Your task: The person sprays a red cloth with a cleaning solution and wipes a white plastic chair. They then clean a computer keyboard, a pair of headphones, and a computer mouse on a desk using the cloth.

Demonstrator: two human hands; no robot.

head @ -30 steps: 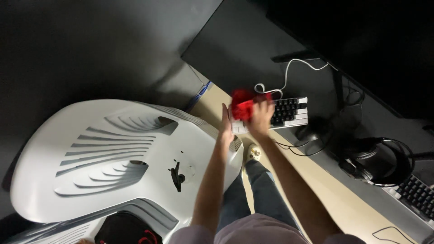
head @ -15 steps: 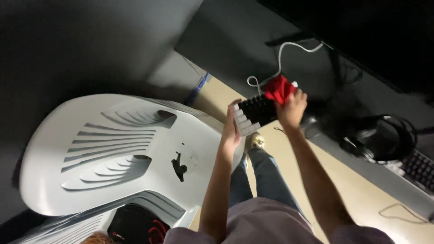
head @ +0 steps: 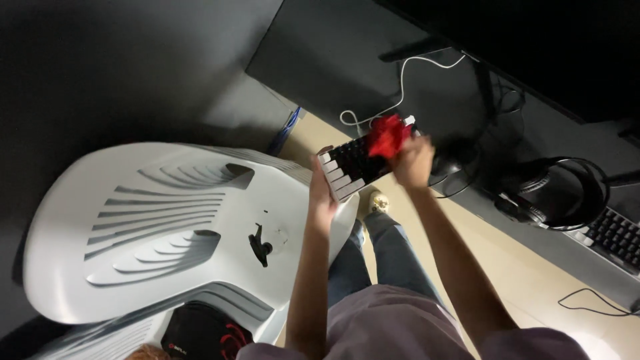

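Dim desk (head: 533, 280) below: left hand (head: 322, 193) grips keyboard (head: 353, 167), right hand (head: 413, 162) clutches blurred red cloth (head: 388, 135).

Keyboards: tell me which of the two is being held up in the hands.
The small black-and-white keyboard, gripped at its end by the left hand while the right hand presses a red cloth onto it. The other keyboard lies on the desk.
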